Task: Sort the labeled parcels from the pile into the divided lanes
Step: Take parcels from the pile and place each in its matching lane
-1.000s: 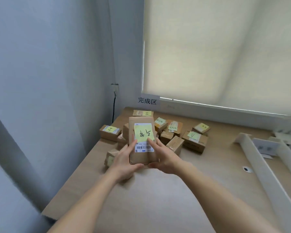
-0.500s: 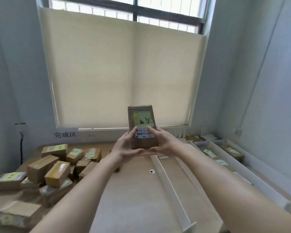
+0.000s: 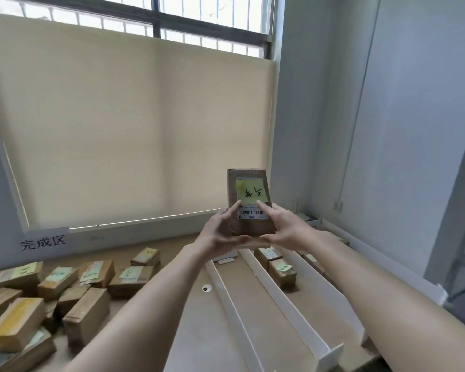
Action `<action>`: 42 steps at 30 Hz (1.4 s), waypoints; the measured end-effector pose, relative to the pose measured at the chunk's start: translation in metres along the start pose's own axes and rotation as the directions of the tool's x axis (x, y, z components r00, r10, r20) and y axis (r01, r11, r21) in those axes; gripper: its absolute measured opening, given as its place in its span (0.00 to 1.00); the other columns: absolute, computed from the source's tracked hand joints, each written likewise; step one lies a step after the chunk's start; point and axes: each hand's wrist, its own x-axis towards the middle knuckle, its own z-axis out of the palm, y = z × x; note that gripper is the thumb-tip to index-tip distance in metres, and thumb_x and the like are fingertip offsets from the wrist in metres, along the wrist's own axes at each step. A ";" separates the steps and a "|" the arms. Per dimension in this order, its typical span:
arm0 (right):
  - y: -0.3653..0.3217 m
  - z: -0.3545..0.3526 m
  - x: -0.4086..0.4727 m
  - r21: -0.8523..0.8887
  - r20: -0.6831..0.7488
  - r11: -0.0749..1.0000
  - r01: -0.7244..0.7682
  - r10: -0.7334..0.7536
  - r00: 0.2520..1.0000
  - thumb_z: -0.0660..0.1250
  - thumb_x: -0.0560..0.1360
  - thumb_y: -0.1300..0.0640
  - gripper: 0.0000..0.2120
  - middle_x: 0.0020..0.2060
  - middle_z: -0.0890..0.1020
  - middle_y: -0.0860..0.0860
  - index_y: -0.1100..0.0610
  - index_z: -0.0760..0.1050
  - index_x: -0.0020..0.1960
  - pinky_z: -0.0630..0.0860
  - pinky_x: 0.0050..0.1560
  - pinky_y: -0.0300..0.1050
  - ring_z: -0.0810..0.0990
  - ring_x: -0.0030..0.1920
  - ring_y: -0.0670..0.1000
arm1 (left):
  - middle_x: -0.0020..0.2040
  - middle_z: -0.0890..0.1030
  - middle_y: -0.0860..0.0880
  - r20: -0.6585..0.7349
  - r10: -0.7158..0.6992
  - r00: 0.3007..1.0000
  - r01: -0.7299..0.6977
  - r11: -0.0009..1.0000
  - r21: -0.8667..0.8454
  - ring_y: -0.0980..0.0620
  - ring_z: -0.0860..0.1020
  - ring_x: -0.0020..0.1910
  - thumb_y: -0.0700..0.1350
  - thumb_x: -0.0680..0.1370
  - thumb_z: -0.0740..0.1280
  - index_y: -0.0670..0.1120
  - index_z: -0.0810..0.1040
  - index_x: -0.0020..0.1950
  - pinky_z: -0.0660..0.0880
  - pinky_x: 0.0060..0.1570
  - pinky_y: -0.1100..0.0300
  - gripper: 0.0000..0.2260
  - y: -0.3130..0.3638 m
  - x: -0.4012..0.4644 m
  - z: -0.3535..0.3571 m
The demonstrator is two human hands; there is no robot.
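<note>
I hold a brown cardboard parcel (image 3: pixel 249 189) upright in the air, with a yellow handwritten note and a barcode label facing me. My left hand (image 3: pixel 220 232) grips its lower left side, thumb on the label. My right hand (image 3: pixel 282 228) grips its lower right side, thumb on the label too. The parcel hangs above the far end of the white divided lanes (image 3: pixel 279 296). The pile of labeled parcels (image 3: pixel 65 291) lies on the table at the lower left.
Several parcels (image 3: pixel 279 269) lie in the lanes on the right. White dividers (image 3: pixel 234 312) run toward me across the wooden table (image 3: pixel 199 331). A sign with Chinese characters (image 3: pixel 43 242) stands below the blinded window. A wall corner closes the right side.
The view has swung right from the pile toward the lanes. Both hands have carried the parcel to the right and higher, keeping the same grip.
</note>
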 end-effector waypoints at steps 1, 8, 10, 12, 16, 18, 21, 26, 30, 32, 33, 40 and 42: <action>0.010 -0.002 0.006 -0.004 -0.004 1.000 -0.007 0.007 1.000 0.75 0.75 0.49 0.48 0.74 0.66 0.54 0.44 0.46 0.83 0.71 0.71 0.58 0.69 0.73 0.57 | 0.71 0.72 0.49 0.008 0.010 1.000 -0.010 1.000 0.012 0.49 0.71 0.69 0.60 0.65 0.76 0.58 0.54 0.80 0.70 0.69 0.50 0.49 0.000 0.012 0.006; 0.079 -0.015 0.086 -0.044 -0.016 0.999 -0.028 0.027 1.000 0.74 0.76 0.51 0.48 0.74 0.66 0.53 0.45 0.46 0.83 0.72 0.70 0.58 0.70 0.72 0.56 | 0.75 0.68 0.51 0.010 0.065 0.998 -0.064 0.997 -0.036 0.50 0.69 0.71 0.54 0.70 0.78 0.54 0.54 0.81 0.67 0.71 0.51 0.47 -0.019 0.118 0.040; 0.093 -0.014 0.118 -0.051 -0.012 0.998 -0.022 0.021 1.000 0.74 0.76 0.51 0.48 0.75 0.64 0.54 0.45 0.45 0.83 0.72 0.71 0.58 0.69 0.73 0.57 | 0.74 0.68 0.52 -0.015 0.069 0.997 -0.070 0.997 -0.045 0.51 0.69 0.71 0.53 0.70 0.77 0.53 0.55 0.81 0.67 0.71 0.53 0.46 -0.035 0.147 0.044; 0.105 -0.009 0.151 -0.059 0.000 0.998 -0.012 0.012 1.000 0.74 0.76 0.51 0.48 0.77 0.62 0.54 0.45 0.45 0.83 0.71 0.72 0.58 0.68 0.74 0.58 | 0.74 0.69 0.52 -0.034 0.068 0.997 -0.070 0.995 -0.071 0.51 0.69 0.72 0.54 0.69 0.77 0.53 0.56 0.81 0.66 0.72 0.53 0.45 -0.054 0.172 0.048; 0.128 0.013 0.210 -0.074 0.030 0.997 -0.016 0.018 0.999 0.74 0.76 0.49 0.49 0.80 0.57 0.53 0.43 0.43 0.83 0.68 0.74 0.59 0.65 0.76 0.58 | 0.72 0.70 0.52 -0.051 0.021 0.999 -0.027 0.992 -0.119 0.52 0.69 0.71 0.60 0.65 0.74 0.55 0.58 0.80 0.67 0.71 0.52 0.47 -0.094 0.214 0.060; 0.141 0.028 0.233 -0.079 0.059 0.997 -0.013 0.018 0.998 0.74 0.75 0.47 0.50 0.81 0.55 0.53 0.42 0.42 0.83 0.67 0.74 0.58 0.65 0.77 0.58 | 0.72 0.71 0.52 -0.055 -0.006 0.998 -0.002 0.990 -0.140 0.51 0.69 0.71 0.63 0.64 0.74 0.56 0.58 0.80 0.67 0.71 0.52 0.47 -0.114 0.227 0.069; 0.159 0.059 0.260 -0.078 0.144 0.997 -0.015 0.026 0.989 0.74 0.75 0.46 0.49 0.82 0.52 0.53 0.44 0.42 0.83 0.65 0.75 0.57 0.62 0.78 0.58 | 0.73 0.69 0.51 -0.029 -0.061 0.998 0.057 0.991 -0.125 0.51 0.68 0.72 0.61 0.65 0.75 0.56 0.58 0.80 0.66 0.71 0.54 0.47 -0.150 0.236 0.091; 0.197 0.137 0.289 -0.018 0.281 1.000 -0.012 0.017 0.960 0.72 0.77 0.48 0.48 0.82 0.48 0.52 0.44 0.42 0.83 0.61 0.77 0.56 0.58 0.80 0.59 | 0.74 0.68 0.51 0.018 -0.170 0.985 0.171 0.981 -0.095 0.53 0.67 0.72 0.63 0.64 0.72 0.53 0.57 0.81 0.65 0.71 0.57 0.48 -0.217 0.239 0.149; 0.239 0.221 0.295 0.043 0.423 0.998 -0.041 0.019 0.906 0.72 0.78 0.47 0.47 0.82 0.48 0.49 0.44 0.41 0.83 0.61 0.77 0.54 0.58 0.79 0.56 | 0.74 0.68 0.51 0.089 -0.283 0.955 0.291 0.953 -0.086 0.54 0.68 0.72 0.63 0.65 0.72 0.52 0.57 0.80 0.67 0.70 0.56 0.48 -0.278 0.221 0.214; 0.264 0.264 0.296 0.080 0.489 0.995 -0.051 0.005 0.872 0.72 0.77 0.46 0.48 0.82 0.50 0.50 0.44 0.42 0.83 0.61 0.76 0.50 0.59 0.79 0.55 | 0.73 0.69 0.52 0.142 -0.350 0.926 0.362 0.930 -0.065 0.54 0.69 0.71 0.61 0.66 0.72 0.53 0.56 0.81 0.69 0.67 0.59 0.47 -0.305 0.210 0.246; 0.278 0.286 0.298 0.103 0.525 0.993 -0.063 0.000 0.851 0.72 0.77 0.46 0.48 0.81 0.51 0.49 0.44 0.42 0.83 0.61 0.76 0.50 0.59 0.79 0.54 | 0.73 0.68 0.53 0.163 -0.388 0.907 0.402 0.913 -0.061 0.55 0.69 0.70 0.59 0.68 0.73 0.54 0.55 0.81 0.68 0.65 0.62 0.46 -0.319 0.206 0.264; 0.365 0.426 0.321 0.207 0.675 0.960 -0.189 0.000 0.738 0.75 0.73 0.46 0.49 0.81 0.50 0.43 0.40 0.44 0.82 0.57 0.79 0.51 0.53 0.80 0.49 | 0.76 0.62 0.58 0.230 -0.588 0.776 0.611 0.790 -0.042 0.58 0.63 0.73 0.61 0.66 0.71 0.59 0.50 0.81 0.66 0.67 0.61 0.48 -0.400 0.200 0.379; 0.382 0.459 0.324 0.216 0.699 0.954 -0.209 -0.002 0.715 0.74 0.73 0.44 0.50 0.82 0.49 0.43 0.38 0.44 0.82 0.55 0.80 0.52 0.52 0.81 0.50 | 0.77 0.61 0.57 0.251 -0.607 0.754 0.637 0.770 -0.051 0.57 0.63 0.74 0.62 0.66 0.72 0.58 0.51 0.81 0.64 0.71 0.58 0.48 -0.421 0.198 0.402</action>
